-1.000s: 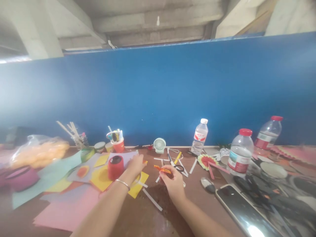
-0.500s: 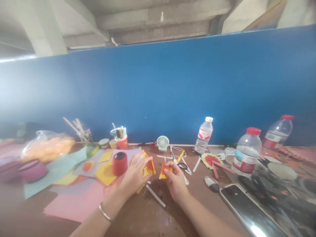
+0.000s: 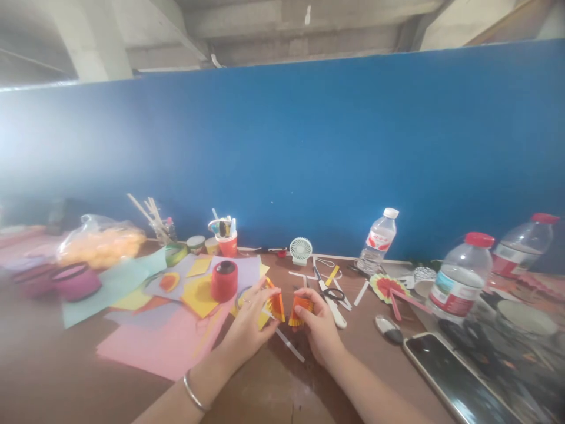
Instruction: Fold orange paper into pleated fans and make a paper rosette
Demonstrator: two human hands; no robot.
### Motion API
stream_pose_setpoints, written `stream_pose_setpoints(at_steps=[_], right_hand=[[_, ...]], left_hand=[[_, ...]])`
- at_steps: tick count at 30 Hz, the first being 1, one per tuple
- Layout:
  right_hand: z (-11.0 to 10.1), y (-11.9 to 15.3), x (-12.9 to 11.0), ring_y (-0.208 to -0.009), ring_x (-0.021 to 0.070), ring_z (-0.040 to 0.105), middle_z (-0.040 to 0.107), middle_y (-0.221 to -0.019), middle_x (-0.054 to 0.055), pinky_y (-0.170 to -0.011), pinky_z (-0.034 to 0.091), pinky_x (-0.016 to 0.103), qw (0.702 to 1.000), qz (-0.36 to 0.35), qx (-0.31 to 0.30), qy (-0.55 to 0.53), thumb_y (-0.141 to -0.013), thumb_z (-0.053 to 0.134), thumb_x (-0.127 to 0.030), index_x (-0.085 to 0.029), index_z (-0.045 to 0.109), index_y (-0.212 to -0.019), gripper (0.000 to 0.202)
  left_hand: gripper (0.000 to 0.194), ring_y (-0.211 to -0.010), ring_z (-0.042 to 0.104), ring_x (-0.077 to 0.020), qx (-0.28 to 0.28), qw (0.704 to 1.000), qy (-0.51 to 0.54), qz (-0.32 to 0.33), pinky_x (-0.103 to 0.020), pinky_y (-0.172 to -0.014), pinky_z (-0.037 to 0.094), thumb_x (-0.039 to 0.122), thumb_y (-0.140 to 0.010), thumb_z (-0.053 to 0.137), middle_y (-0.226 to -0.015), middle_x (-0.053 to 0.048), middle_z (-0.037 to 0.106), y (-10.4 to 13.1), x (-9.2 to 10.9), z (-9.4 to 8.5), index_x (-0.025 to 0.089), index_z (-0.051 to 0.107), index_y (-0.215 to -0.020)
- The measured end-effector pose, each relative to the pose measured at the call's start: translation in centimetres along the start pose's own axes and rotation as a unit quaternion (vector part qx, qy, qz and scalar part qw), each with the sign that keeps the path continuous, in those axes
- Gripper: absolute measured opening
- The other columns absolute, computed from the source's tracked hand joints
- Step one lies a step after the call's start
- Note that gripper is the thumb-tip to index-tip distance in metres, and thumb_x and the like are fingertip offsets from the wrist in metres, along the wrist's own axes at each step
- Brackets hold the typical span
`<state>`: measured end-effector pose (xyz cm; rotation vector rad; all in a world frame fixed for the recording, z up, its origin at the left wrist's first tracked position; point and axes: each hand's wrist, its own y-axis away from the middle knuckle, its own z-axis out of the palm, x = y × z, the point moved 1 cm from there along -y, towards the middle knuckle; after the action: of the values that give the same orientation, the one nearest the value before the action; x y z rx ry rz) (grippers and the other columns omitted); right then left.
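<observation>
Red tape roll [image 3: 224,280] and scissors [image 3: 329,292] flanking both hands' pleated fans.

brown table [image 3: 53,377] bearing pink paper [image 3: 163,344], phone [image 3: 454,383].

Bare table [image 3: 265,388] before the hands; red roll [image 3: 223,281], scissors [image 3: 329,294] crowd beyond

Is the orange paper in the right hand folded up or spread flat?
Folded. The orange paper piece in the right hand shows pleat ridges fanning out, pinched narrow at the bottom, not lying flat.
</observation>
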<state>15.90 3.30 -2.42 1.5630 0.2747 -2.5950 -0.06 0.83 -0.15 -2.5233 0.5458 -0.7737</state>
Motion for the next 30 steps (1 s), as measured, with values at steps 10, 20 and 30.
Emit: stream_pose_setpoints(at_steps=[10, 20, 30], right_hand=[[-0.2, 0.3, -0.2, -0.048, 0.009, 0.046, 0.047, -0.063, -0.006, -0.038, 0.042, 0.019, 0.991, -0.033, 0.025, 0.124, -0.068, 0.06, -0.019, -0.024, 0.043, -0.105, 0.041], [-0.1, 0.5, 0.2, -0.044, 0.0087, 0.044, 0.048, -0.063, -0.006, -0.039, 0.041, 0.02, 0.991, -0.027, 0.016, 0.128, -0.069, 0.06, -0.02, -0.023, 0.04, -0.108, 0.043], [-0.4, 0.5, 0.3, -0.05, 0.0108, 0.047, 0.049, -0.066, -0.004, -0.038, 0.043, 0.02, 0.985, -0.039, 0.037, 0.163, -0.068, 0.061, -0.022, -0.023, 0.045, -0.104, 0.04]], left_hand=[[0.049, -0.125, 0.027, -0.0274, -0.029, 0.988, -0.132, 0.068, -0.049, -0.1, 0.023, 0.011, -0.069, 0.048, -0.126, -0.01, 0.045, 0.1, 1.4, -0.8, 0.021, 0.045, -0.117], [0.048, -0.125, 0.028, -0.0256, -0.017, 0.988, -0.137, 0.071, -0.049, -0.101, 0.019, 0.015, -0.069, 0.049, -0.123, -0.009, 0.049, 0.1, 1.9, -0.8, 0.021, 0.046, -0.116], [0.052, -0.126, 0.026, -0.027, -0.056, 0.989, -0.13, 0.051, -0.051, -0.101, 0.016, 0.012, -0.065, 0.048, -0.125, -0.01, 0.048, 0.2, 1.7, -0.7, 0.021, 0.045, -0.116]])
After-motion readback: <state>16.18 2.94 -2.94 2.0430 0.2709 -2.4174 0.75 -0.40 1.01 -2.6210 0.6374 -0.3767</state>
